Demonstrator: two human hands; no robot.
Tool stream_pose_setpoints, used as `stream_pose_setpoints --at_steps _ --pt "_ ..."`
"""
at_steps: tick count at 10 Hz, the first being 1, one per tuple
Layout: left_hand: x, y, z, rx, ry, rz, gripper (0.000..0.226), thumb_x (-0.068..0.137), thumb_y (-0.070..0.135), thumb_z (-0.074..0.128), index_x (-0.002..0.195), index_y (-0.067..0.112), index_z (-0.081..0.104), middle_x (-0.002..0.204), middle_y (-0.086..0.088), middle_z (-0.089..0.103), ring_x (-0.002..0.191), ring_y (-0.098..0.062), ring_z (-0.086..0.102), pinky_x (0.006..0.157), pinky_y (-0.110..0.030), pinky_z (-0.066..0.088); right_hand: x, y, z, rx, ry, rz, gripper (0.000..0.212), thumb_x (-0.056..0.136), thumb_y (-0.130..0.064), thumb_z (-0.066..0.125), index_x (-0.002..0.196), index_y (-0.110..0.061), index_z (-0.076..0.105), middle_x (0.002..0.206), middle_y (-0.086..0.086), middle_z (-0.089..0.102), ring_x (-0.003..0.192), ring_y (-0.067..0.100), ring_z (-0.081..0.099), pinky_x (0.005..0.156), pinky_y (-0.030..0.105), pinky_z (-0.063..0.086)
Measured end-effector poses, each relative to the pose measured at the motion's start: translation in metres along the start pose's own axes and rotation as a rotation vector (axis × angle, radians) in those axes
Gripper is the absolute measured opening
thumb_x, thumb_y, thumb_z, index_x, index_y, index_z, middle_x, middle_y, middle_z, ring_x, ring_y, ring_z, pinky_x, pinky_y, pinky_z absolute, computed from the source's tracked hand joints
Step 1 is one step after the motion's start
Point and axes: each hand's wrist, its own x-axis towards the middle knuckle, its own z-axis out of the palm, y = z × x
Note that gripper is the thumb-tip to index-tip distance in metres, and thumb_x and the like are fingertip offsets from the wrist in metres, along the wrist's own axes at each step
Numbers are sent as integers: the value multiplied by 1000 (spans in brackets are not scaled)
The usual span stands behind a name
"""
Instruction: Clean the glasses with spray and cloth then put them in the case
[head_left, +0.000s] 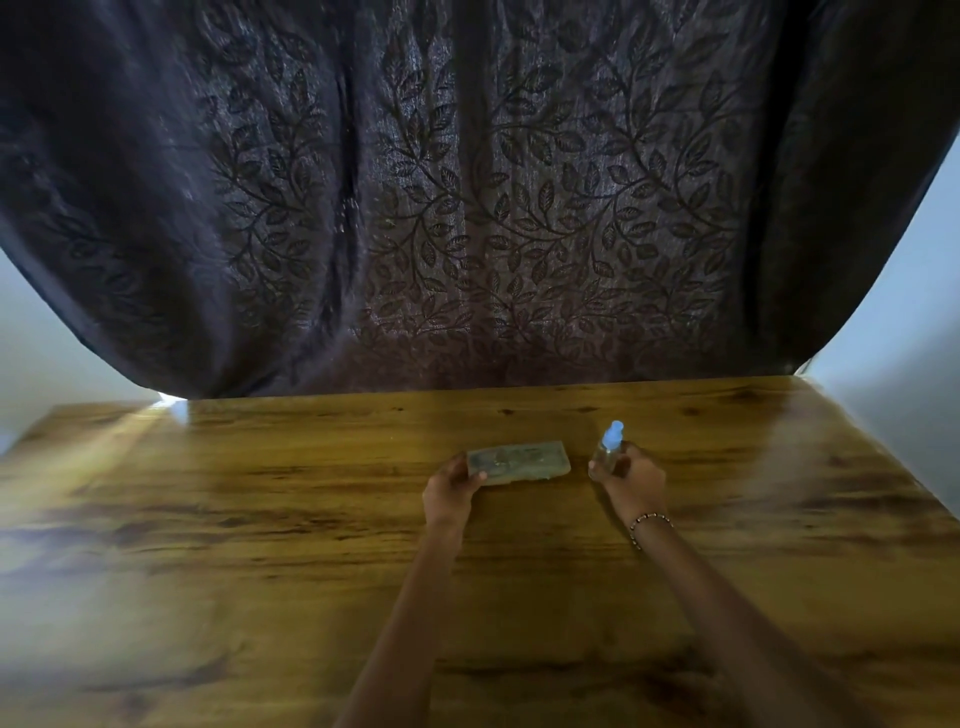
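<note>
A flat grey-green glasses case (524, 462) lies shut on the wooden table (260, 519), a little beyond the middle. My left hand (449, 493) grips its left end, thumb on top. To the right, a small clear spray bottle (609, 447) with a pale blue cap stands upright. My right hand (631, 480) is wrapped around its lower body. A beaded bracelet sits on my right wrist. No glasses or cloth show in this view; the frame is slightly blurred.
A dark curtain (467, 208) with a leaf pattern hangs right behind the table's far edge. Pale walls show at both sides. The table's glossy wood stretches wide to the left, right and front of my hands.
</note>
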Motion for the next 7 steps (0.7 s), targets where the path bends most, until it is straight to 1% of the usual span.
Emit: stream_pose_setpoints --at_steps 1,2,3,4,5,6,7 --pt "1 0 -1 -4 -4 -1 43 84 21 68 125 15 57 118 0 64 109 -17 57 93 -27 42 7 -1 7 -42 9 -13 32 77 -27 73 100 -8 63 92 7 66 88 23 60 73 33 50" --pt "4 -4 0 -9 -14 -3 43 83 24 69 124 16 59 118 0 65 109 -16 58 95 -28 43 10 2 12 -61 10 -8 30 76 -28 74 95 -9 62 89 7 66 86 24 61 74 38 52" --pt "3 -3 0 -7 -14 -14 42 84 24 67 124 15 58 118 1 64 110 -15 56 96 -28 42 10 3 13 -73 17 -17 30 76 -28 74 95 -9 62 90 6 65 85 23 61 72 35 51" --pt "3 -4 -1 -22 -11 -7 40 86 25 65 124 15 58 117 1 63 110 -15 56 99 -31 43 9 2 12 -82 14 -38 32 77 -29 73 99 -8 61 91 5 62 81 19 57 67 30 46" --pt "0 -3 -4 -47 -12 -26 40 90 30 60 126 13 56 119 -2 61 111 -18 55 100 -36 44 9 3 10 -85 -9 -39 32 75 -26 75 99 -8 61 92 5 62 81 18 57 66 27 43" --pt "4 -3 -4 -55 61 -73 39 92 36 52 124 14 57 118 -6 62 107 -21 58 96 -42 48 9 9 10 -94 -47 -48 34 75 -26 73 103 -12 59 99 5 58 85 18 57 65 25 42" --pt "4 1 -7 29 160 -49 38 95 36 47 123 12 57 117 -9 63 107 -24 59 95 -42 48 8 9 6 -84 -4 -57 32 83 -28 66 107 -10 56 105 6 54 88 18 54 68 27 42"
